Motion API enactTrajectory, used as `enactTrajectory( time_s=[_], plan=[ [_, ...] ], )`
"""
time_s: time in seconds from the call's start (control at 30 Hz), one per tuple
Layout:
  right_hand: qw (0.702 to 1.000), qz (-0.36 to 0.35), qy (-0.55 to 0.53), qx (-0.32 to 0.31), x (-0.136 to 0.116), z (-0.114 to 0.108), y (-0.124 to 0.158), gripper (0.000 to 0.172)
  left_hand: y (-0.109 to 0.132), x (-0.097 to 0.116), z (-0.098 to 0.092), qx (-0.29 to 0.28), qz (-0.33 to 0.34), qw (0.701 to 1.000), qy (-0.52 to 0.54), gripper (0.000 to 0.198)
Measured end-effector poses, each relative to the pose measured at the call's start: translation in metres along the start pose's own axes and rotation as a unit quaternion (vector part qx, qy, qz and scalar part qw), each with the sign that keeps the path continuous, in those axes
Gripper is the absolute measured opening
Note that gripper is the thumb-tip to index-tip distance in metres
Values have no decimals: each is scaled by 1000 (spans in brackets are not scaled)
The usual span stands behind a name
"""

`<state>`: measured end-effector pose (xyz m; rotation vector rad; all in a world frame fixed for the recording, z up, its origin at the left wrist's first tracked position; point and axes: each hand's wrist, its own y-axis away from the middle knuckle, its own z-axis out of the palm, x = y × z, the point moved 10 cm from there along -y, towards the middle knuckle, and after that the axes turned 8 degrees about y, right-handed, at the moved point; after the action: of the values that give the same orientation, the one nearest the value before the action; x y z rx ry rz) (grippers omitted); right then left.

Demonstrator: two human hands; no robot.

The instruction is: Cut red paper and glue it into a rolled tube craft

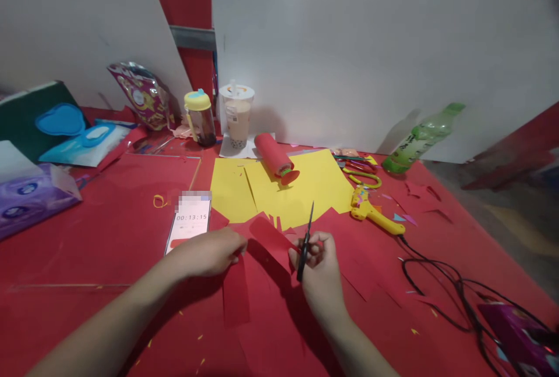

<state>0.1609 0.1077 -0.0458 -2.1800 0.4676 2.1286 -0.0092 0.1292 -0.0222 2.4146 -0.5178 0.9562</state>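
My right hand (321, 266) is closed round a pair of black scissors (305, 240), blades pointing up and away from me. My left hand (212, 252) pinches the edge of a red sheet of paper (271, 237) that curves up between the two hands. The scissors sit at the right edge of that red sheet. More red paper (236, 295) lies flat under my wrists. Beyond the hands lie yellow sheets (279, 188) with cut edges and a red paper roll (276, 157) on top.
A phone (188, 223) showing a timer lies left of my left hand. A yellow glue gun (371, 211) and its black cable (441, 284) lie right. A bubble tea cup (237, 115), small jar (200, 118), green bottle (421, 138), tissue packs (26, 194) and white boards ring the red table (87, 237).
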Motion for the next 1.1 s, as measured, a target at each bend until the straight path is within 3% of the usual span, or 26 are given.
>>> enactTrajectory(
  time_s=[0.1,0.2,0.4,0.63,0.7,0.83,0.97,1.1],
  plan=[
    [998,1,57,-6,1,2,1,28,-1,0,5,-34,1,998,-49,14],
    [994,-12,104,-23,0,6,3,24,-3,8,-4,-5,22,1000,-22,15],
    [993,-39,87,-71,-2,20,8,26,-6,27,-17,23,41,998,32,13],
    [972,-83,206,-81,-9,20,7,20,-7,18,-15,23,23,999,5,14],
    [949,-103,292,-65,-13,15,2,17,-8,13,-8,-2,19,1000,-21,15],
    [869,-157,468,-17,-24,4,-7,11,-6,5,6,-57,-2,995,-86,16],
    [770,-206,602,48,-37,-6,-14,11,-2,3,8,-65,-24,987,-143,16],
    [696,-185,693,35,-35,-7,-20,11,-1,0,9,-66,-34,982,-172,16]
  ],
)
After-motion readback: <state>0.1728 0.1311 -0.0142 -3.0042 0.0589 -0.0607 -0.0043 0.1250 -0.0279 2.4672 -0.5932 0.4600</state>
